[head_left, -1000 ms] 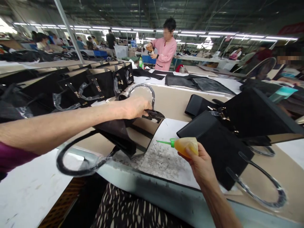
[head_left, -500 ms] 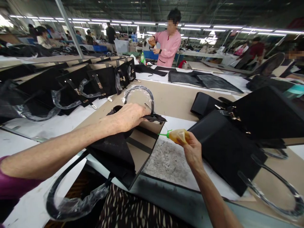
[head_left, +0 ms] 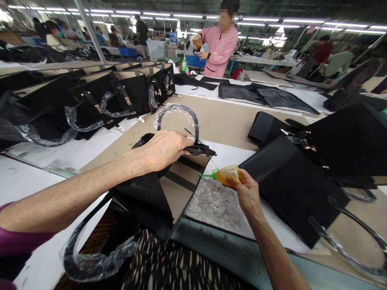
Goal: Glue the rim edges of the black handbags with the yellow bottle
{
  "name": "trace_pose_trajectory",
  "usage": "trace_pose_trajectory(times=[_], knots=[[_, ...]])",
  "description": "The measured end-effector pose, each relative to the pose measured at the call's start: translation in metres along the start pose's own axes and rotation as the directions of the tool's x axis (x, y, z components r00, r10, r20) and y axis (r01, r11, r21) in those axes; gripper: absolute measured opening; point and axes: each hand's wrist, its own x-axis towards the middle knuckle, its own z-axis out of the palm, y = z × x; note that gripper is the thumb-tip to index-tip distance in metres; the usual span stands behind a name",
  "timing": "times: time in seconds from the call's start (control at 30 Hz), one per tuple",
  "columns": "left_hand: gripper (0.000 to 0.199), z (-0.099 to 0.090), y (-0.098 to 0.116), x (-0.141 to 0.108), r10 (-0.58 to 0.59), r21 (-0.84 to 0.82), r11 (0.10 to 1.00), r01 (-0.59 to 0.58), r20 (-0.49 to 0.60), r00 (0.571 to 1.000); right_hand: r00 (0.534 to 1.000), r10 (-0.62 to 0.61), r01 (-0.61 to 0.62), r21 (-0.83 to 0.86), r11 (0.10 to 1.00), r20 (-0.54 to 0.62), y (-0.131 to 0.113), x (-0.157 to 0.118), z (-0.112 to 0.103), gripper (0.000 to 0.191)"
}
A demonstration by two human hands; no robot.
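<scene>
A black handbag [head_left: 145, 197] lies tilted at the table's near edge, its tan inside with dark strips facing right. My left hand [head_left: 165, 149] is closed on the bag's black lining near the upper rim, fingertips partly hidden in the folds. Behind that hand stands a plastic-wrapped handle [head_left: 197, 123]; a second wrapped handle [head_left: 71, 253] hangs below the bag. My right hand [head_left: 248, 189] squeezes a soft glue bottle [head_left: 228, 175] with amber contents. Its thin green nozzle points left, at the bag's open edge. A fine thread or strand rises near the nozzle.
A row of black bags [head_left: 130, 92] with wrapped handles stands at left. More black bags [head_left: 296, 189] lie at right. Flat black panels [head_left: 260, 98] rest farther back on the table. Across it, a person in pink [head_left: 222, 48] handles a bottle. A stained white sheet [head_left: 217, 205] lies under the glue bottle.
The view has tilted down slightly, so the background sits higher. Both hands keep their holds; the nozzle has shifted slightly left along the bag's edge.
</scene>
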Motion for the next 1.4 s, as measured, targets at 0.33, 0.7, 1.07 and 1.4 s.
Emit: trace_pose_trajectory(times=[0.33,0.7,1.07,1.4], knots=[[0.009,0.002,0.005,-0.010,-0.002,-0.017,1.000,0.002,0.006,1.000,0.995,0.086,-0.086,0.003,0.996,0.041,0.004,-0.015,-0.004,0.045],[0.014,0.007,0.010,-0.026,-0.011,-0.016,1.000,0.011,0.025,1.000,0.989,0.137,-0.139,0.032,0.990,0.063,0.007,-0.030,-0.006,0.037],[0.015,0.007,0.012,-0.030,-0.004,-0.020,1.000,0.004,0.013,1.000,0.966,0.230,-0.239,0.070,0.968,0.120,0.000,-0.055,0.001,0.036],[0.017,0.008,0.011,-0.029,-0.021,-0.025,0.999,0.021,0.013,1.000,0.941,0.318,-0.327,0.073,0.942,0.115,-0.013,-0.083,0.013,0.038]])
